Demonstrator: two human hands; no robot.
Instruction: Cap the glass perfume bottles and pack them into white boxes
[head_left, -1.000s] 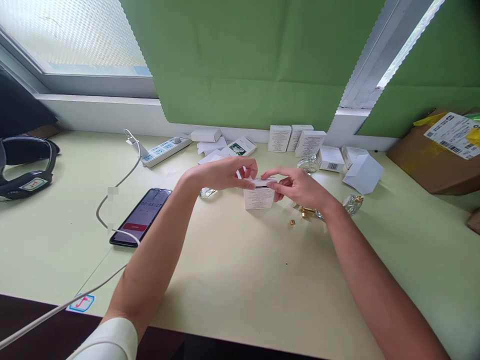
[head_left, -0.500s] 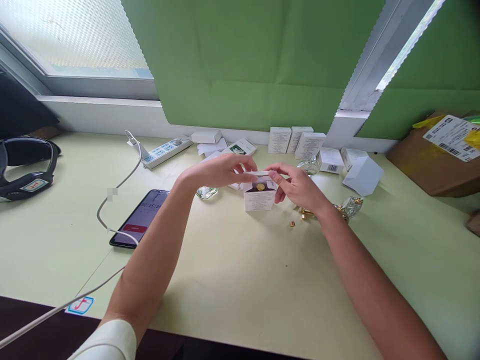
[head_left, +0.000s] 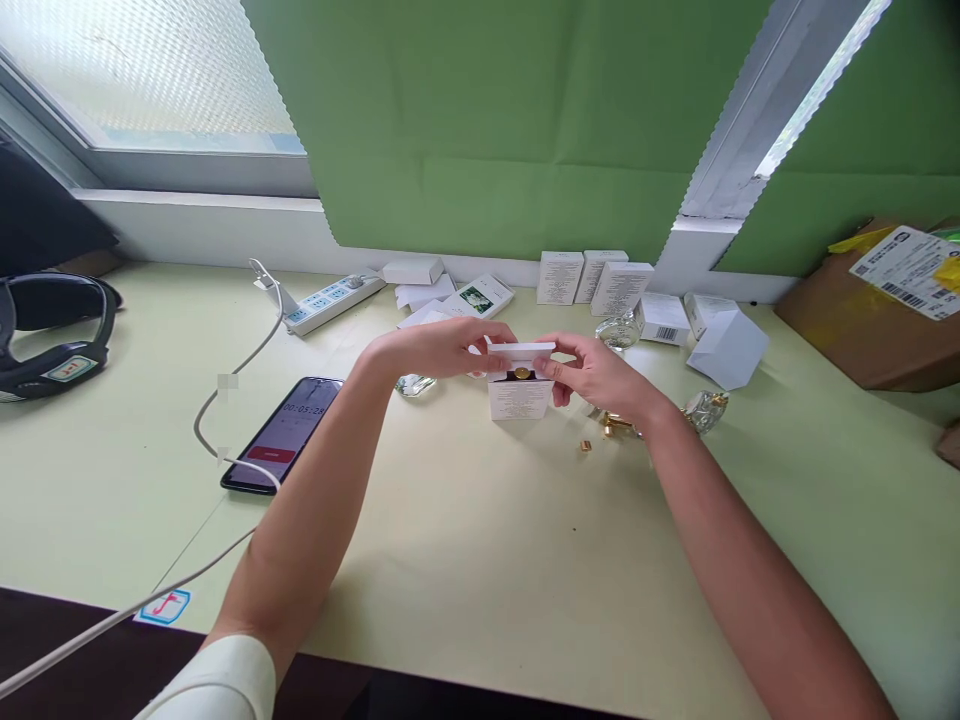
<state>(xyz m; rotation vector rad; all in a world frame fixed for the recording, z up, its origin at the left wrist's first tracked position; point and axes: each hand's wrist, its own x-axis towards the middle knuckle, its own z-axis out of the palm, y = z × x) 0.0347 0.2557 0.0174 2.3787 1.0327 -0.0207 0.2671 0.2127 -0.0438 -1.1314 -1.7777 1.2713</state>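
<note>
A small white printed box (head_left: pixel 519 402) stands upright on the table between my hands, its top flap raised. Inside its opening shows a round gold cap (head_left: pixel 522 373). My left hand (head_left: pixel 463 347) is closed on the flap's left side, thumb in front. On the right side, my right hand (head_left: pixel 581 368) grips the flap and box edge with thumb and fingers. A tiny gold piece (head_left: pixel 586 446) lies in front of the box to the right. Behind my right forearm are clear glass bottles with gold parts (head_left: pixel 705 410), partly hidden.
Several white boxes (head_left: pixel 560 278) stand along the back wall. Opened boxes (head_left: pixel 724 345) lie right of them, near a brown carton (head_left: pixel 870 320). A phone (head_left: pixel 281 435), a white cable (head_left: pixel 202 420), a power strip (head_left: pixel 335 302) and a headset (head_left: pixel 56 335) are on the left.
The box's top flap has tipped so that its face now shows, and both thumbs have come down in front of it. The box stays in place.
</note>
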